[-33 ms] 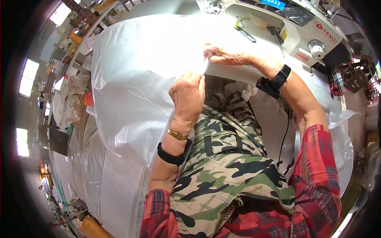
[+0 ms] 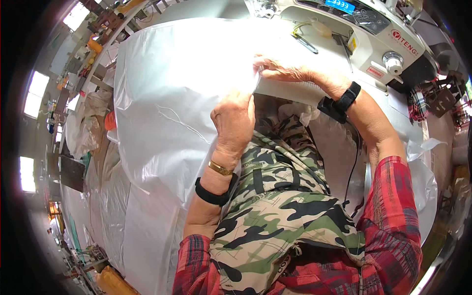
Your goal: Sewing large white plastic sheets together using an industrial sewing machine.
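Resting palm-down on the near edge of the large white sheet [image 2: 187, 93], the left hand [image 2: 235, 122] has its fingers curled over the fabric's border, pinching it at the table edge. The right hand [image 2: 282, 70] lies flat on the same sheet just beyond, fingers extended and pressed together, tips pointing to the person's left and pressing the material down; it grips nothing that can be seen. The two hands sit close together, nearly touching.

The white sheet covers most of the work table, spreading up and to the left, and drapes down over the person's left side toward the floor. A loose white thread [image 2: 179, 120] lies on it, left of the left hand.

A cream-coloured sewing machine [image 2: 373, 44] with a lit blue display stands just beyond the right hand. Each wrist carries a black band [image 2: 212, 195]; the left also wears a gold bracelet [image 2: 220, 168]. A camouflage apron [image 2: 275, 206] and red plaid sleeves [image 2: 393, 216] fill the lower view.
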The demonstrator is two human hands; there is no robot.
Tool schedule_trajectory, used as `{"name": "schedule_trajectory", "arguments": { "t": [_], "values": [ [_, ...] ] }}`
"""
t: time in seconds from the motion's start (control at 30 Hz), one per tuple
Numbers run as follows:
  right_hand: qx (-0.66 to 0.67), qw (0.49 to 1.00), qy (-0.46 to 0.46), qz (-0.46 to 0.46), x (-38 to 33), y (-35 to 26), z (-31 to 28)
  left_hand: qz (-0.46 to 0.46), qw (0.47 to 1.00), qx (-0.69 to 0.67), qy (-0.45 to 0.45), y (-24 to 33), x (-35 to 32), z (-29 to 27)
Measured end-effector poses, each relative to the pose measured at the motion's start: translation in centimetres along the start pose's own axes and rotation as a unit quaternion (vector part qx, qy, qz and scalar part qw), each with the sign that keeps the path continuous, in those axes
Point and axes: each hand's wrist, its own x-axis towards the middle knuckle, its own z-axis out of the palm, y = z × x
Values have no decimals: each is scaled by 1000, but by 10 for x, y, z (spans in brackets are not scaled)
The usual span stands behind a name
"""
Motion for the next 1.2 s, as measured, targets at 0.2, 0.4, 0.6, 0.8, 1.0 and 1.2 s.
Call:
{"name": "schedule_trajectory", "arguments": {
  "t": [0.2,0.4,0.6,0.8,1.0,1.2],
  "values": [
    [-1,1000,-5,-12,-2,3,-7,19,999,-27,1,8,-8,-2],
    [-6,1000,-1,-1,-8,2,-13,-2,998,20,-60,4,-11,5],
    [-13,999,22,26,-3,6,-7,24,998,-3,-63,-1,-6,15],
    [-35,996,52,67,6,13,2,98,990,39,-88,3,7,28],
    [-52,992,77,88,10,7,14,167,982,38,-79,-2,19,35],
    [-52,993,70,82,-25,-10,27,229,971,27,-63,-11,22,32]
  ]
}}
